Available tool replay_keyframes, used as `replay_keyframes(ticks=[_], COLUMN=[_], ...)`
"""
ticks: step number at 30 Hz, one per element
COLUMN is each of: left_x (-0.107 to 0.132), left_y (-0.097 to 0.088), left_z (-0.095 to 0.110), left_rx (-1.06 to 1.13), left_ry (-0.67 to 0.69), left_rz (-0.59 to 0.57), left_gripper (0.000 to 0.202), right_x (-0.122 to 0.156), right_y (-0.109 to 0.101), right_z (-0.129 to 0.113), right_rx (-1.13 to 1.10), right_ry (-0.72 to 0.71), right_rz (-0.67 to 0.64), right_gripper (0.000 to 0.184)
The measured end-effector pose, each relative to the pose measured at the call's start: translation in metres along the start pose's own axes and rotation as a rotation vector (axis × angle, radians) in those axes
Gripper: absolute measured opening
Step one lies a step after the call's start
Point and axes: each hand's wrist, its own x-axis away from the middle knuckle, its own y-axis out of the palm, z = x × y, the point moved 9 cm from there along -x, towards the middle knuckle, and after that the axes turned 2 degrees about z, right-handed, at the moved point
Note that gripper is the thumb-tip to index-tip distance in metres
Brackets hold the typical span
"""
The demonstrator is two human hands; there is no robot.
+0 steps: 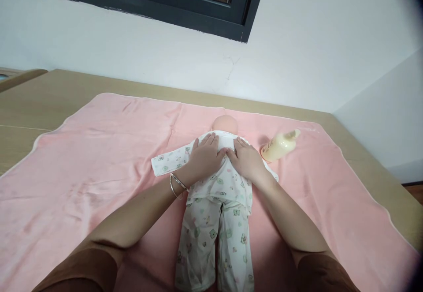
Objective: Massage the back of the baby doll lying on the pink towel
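A baby doll in white printed pyjamas lies stretched out on a pink blanket, its bald head at the far end. Both my hands rest flat on the upper part of its body. My left hand lies on the left side, fingers extended, with bangles at the wrist. On the right side is my right hand, also flat, its thumb close to the left thumb. One pyjama sleeve reaches out to the left; the other is partly hidden under my right forearm. The doll's face does not show.
A cream pump bottle stands on the blanket just right of the doll. The blanket covers much of a wooden table, which meets a white wall. A dark window frame is above.
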Motion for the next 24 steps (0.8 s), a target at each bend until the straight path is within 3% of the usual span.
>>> replay_keyframes(ticks=[14,24], left_x=[0.0001,0.0017], left_y=[0.0040,0.0008], left_z=[0.0006,0.0028], left_rx=[-0.048,-0.040], left_ry=[-0.019,0.029], left_rz=[0.033,0.033], left_gripper=[0.065,0.060], right_x=[0.0029,0.0022], right_y=[0.0030,0.0054], right_z=[-0.0011,-0.0026], right_rx=[0.038,0.066], right_ry=[0.041,-0.007], right_rz=[0.004,-0.013], right_gripper=[0.064,0.062])
